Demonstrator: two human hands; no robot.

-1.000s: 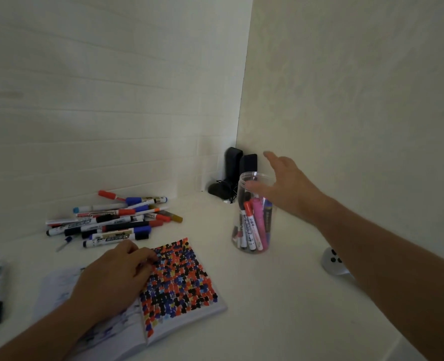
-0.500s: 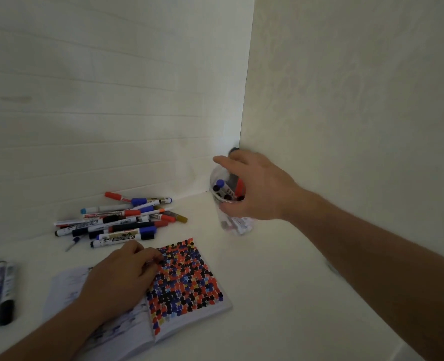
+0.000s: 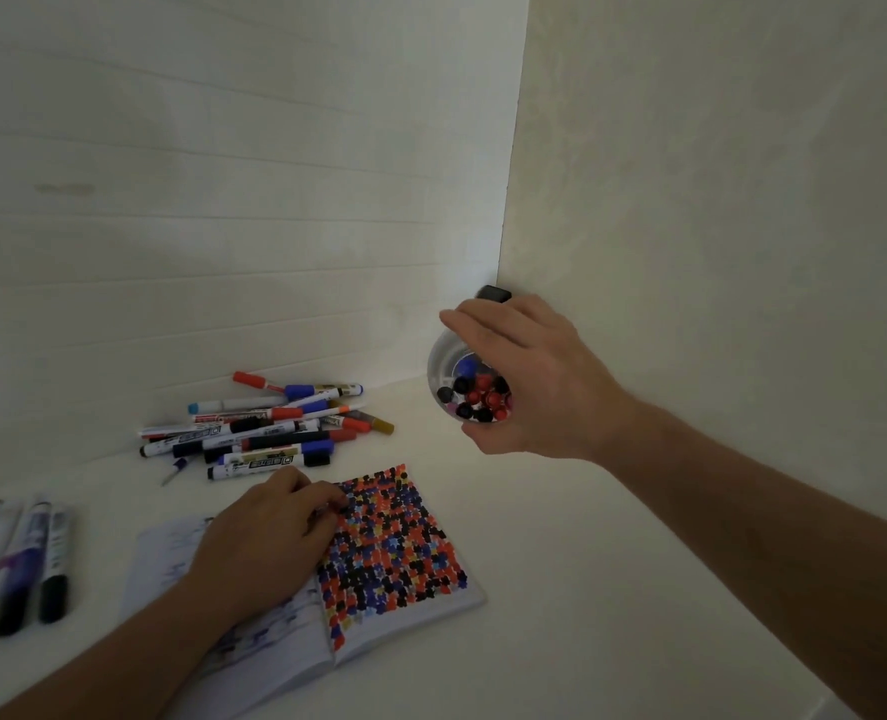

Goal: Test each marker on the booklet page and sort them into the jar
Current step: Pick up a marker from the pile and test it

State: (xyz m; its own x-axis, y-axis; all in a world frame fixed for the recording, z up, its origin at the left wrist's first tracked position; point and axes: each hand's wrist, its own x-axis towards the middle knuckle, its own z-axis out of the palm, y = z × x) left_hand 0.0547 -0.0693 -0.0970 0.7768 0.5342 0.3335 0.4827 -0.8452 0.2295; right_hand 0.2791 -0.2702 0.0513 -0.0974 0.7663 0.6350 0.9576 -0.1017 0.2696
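The clear plastic jar [image 3: 444, 374] is tipped with its open mouth toward the camera, held off the surface in the far right corner; black, red, blue and pink marker caps [image 3: 475, 394] show inside. A loose pile of markers [image 3: 259, 428] with red, blue, black and orange caps lies far left. The booklet [image 3: 394, 553] lies open near centre, its right page filled with red, black and blue blotches.

There is one view only, worn on the person's head, looking forward and steeply down at the booklet [image 3: 394, 548] from close above. It faces the room corner beyond the booklet; both forearms enter from the bottom edge, and wide-angle bending curves the walls behind the booklet.
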